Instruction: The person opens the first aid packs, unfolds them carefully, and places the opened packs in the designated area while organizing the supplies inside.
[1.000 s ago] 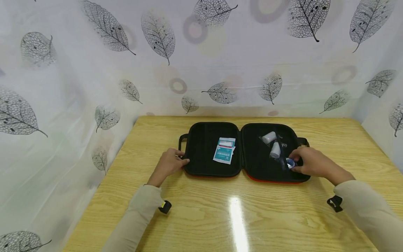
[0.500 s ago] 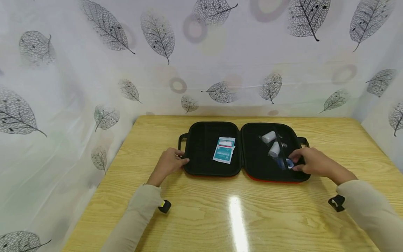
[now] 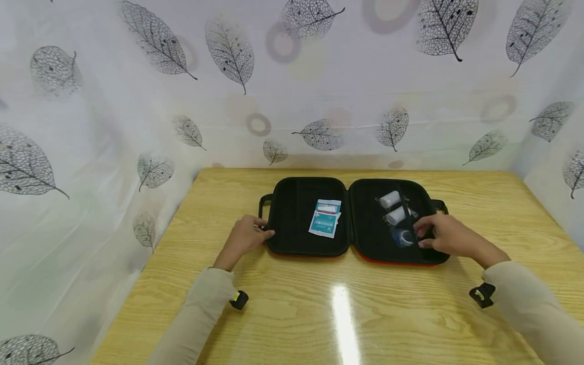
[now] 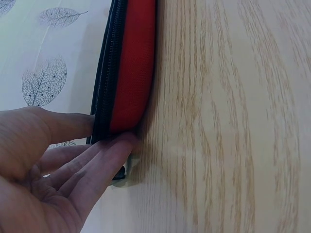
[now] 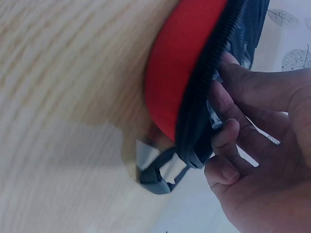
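Observation:
A black-lined case (image 3: 285, 238) with a red outer shell lies unfolded on the table. My left hand (image 3: 246, 234) grips its left front corner, thumb on the zipped rim and fingers under the red shell (image 4: 133, 73) in the left wrist view. My right hand (image 3: 444, 234) reaches into the right half, thumb and index fingertips right at the black strap (image 3: 408, 218). I cannot tell whether they pinch anything. Just left of them lies a blue-and-white item in clear wrap (image 3: 403, 237). Two wrapped white rolls, an upper roll (image 3: 390, 199) and a lower roll (image 3: 395, 216), lie beside the strap.
Teal-and-white packets (image 3: 324, 223) lie in the case's left half. Carry handles stick out at both ends, a left handle (image 3: 262, 205) and a right handle (image 3: 440, 205). A leaf-print sheet (image 3: 319, 101) hangs behind the wooden table (image 3: 292, 304).
The blue-and-white item has slid left from the right hand's fingertips, passing under the strap to its left side. The lower roll has shifted slightly up and left. The left hand has stayed put.

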Demonstrator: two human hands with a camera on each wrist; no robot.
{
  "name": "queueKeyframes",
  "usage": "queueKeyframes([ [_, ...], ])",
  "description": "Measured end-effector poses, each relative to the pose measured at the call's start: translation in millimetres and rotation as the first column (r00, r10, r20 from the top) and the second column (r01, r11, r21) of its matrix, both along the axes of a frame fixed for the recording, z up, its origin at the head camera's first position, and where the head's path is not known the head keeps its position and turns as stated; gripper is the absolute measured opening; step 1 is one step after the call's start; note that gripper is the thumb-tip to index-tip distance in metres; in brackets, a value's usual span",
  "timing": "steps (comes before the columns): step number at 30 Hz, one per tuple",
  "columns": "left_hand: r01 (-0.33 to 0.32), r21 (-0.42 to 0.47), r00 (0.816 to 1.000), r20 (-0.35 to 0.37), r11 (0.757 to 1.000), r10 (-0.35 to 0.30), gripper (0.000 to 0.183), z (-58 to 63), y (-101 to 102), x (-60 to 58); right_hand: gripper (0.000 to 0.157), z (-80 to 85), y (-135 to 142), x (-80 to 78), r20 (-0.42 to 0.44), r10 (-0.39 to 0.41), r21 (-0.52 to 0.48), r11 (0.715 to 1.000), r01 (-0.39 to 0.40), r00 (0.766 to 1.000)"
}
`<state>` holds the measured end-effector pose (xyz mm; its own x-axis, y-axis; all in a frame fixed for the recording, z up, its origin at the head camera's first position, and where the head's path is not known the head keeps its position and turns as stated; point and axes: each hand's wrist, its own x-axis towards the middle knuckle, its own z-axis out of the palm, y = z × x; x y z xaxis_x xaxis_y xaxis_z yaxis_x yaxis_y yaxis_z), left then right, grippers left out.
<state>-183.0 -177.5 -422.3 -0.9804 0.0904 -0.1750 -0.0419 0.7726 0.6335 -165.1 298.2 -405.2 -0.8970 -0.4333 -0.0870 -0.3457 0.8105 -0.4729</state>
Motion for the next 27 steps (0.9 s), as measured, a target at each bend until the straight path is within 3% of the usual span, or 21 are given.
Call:
queueKeyframes([
  [5, -0.004, 0.002, 1.000, 0.001, 1.000, 0.004, 0.041, 1.8, 0, 0.9, 0.033, 12.0, 7, 0.0, 0.029, -0.040, -0.007, 0.999, 0.040, 0.999],
  [12, -0.002, 0.000, 1.000, 0.003, 1.000, 0.002, 0.043, 1.7, 1, 1.7, 0.031, 23.7, 21, -3.5, 0.006, -0.106, -0.004, 0.994, 0.106, 0.994],
  [20, 0.008, -0.023, 1.000, -0.024, 1.000, -0.008, 0.040, 3.7, 0, 5.9, 0.040, 19.6, 36, -9.4, 0.025, -0.205, 0.016, 0.979, 0.205, 0.978],
  [27, 0.023, -0.037, 0.996, -0.087, 0.999, -0.027, 0.025, 9.4, -1, 8.2, 0.045, 9.3, 44, -9.0, 0.069, -0.279, -0.014, 0.960, 0.280, 0.958],
])
